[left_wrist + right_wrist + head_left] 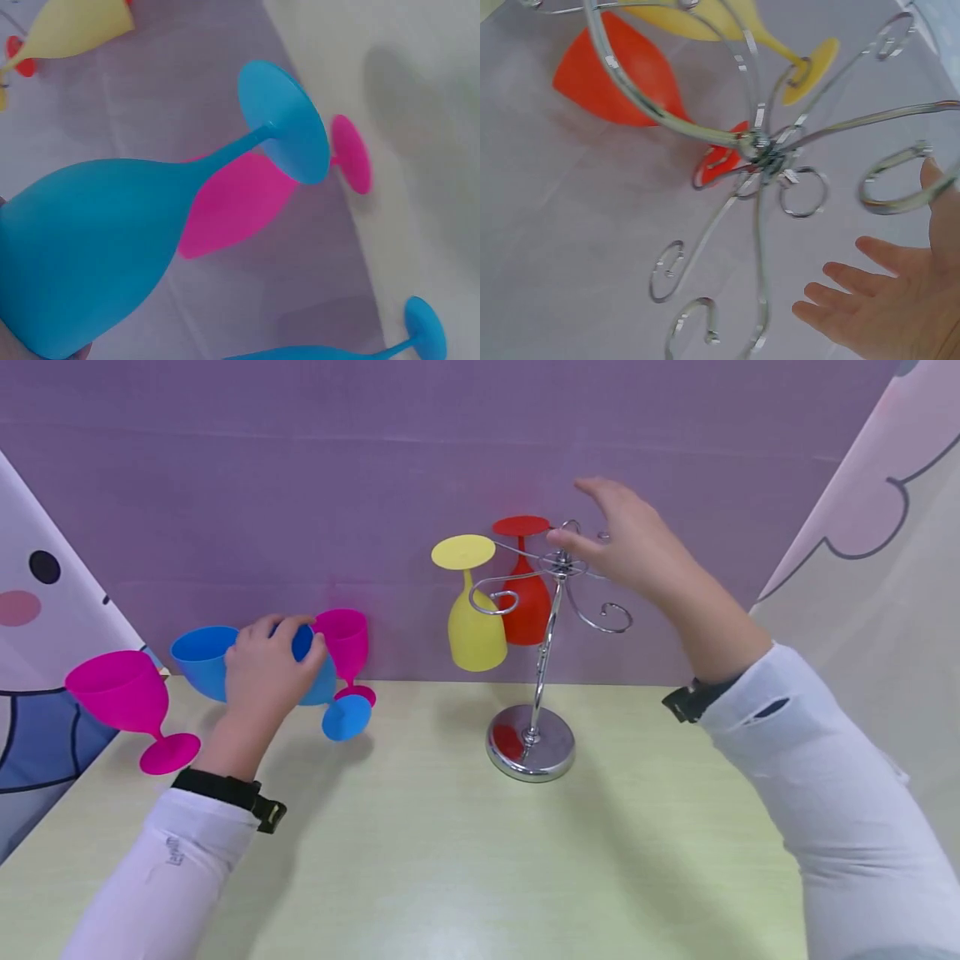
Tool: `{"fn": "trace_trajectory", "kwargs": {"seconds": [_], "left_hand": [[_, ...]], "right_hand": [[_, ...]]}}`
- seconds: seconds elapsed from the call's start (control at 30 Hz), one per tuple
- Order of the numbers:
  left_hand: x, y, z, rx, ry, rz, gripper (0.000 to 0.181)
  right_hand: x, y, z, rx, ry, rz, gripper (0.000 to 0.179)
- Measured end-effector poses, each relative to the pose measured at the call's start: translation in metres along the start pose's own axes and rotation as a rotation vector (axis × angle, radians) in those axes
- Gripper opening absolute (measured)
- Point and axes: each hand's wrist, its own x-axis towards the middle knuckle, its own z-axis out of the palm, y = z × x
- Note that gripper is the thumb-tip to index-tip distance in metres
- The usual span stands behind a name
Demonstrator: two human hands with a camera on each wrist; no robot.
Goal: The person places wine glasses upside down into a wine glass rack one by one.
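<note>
My left hand (268, 672) grips a blue plastic goblet (321, 683) round its bowl. That goblet is tilted, its foot pointing toward the front right; the left wrist view shows its bowl (97, 247) and stem. My right hand (633, 539) is beside the top of a chrome stemware rack (550, 643), fingers spread and holding nothing. From the rack's curled arms hang a yellow goblet (477, 631) and a red goblet (527, 610), both upside down. In the right wrist view, the open right palm (892, 300) is beside the wire arms.
Left of my left hand stand a pink goblet (123, 693) and another blue goblet (202, 660). A second pink goblet (347, 643) is just behind the held one. The pale table (420, 843) ends at a purple backdrop (300, 510).
</note>
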Motion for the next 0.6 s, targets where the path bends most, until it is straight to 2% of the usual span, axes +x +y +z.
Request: {"fn": "trace_trajectory", "kwargs": {"seconds": [0.2, 0.33, 0.5, 0.6], "left_hand": [[-0.013, 0.012, -0.016, -0.106, 0.154, 0.073, 0.042], [-0.022, 0.018, -0.026, -0.224, 0.235, 0.175, 0.037], [-0.034, 0.019, -0.033, -0.326, 0.287, 0.307, 0.036], [-0.044, 0.02, -0.036, -0.379, 0.308, 0.334, 0.036]], "right_hand": [[-0.02, -0.002, -0.004, 0.008, 0.011, -0.09, 0.079], [-0.036, -0.006, -0.002, -0.017, 0.019, -0.118, 0.08], [-0.055, -0.007, 0.006, -0.084, 0.033, -0.197, 0.081], [-0.066, -0.007, 0.014, -0.119, 0.059, -0.264, 0.081]]}}
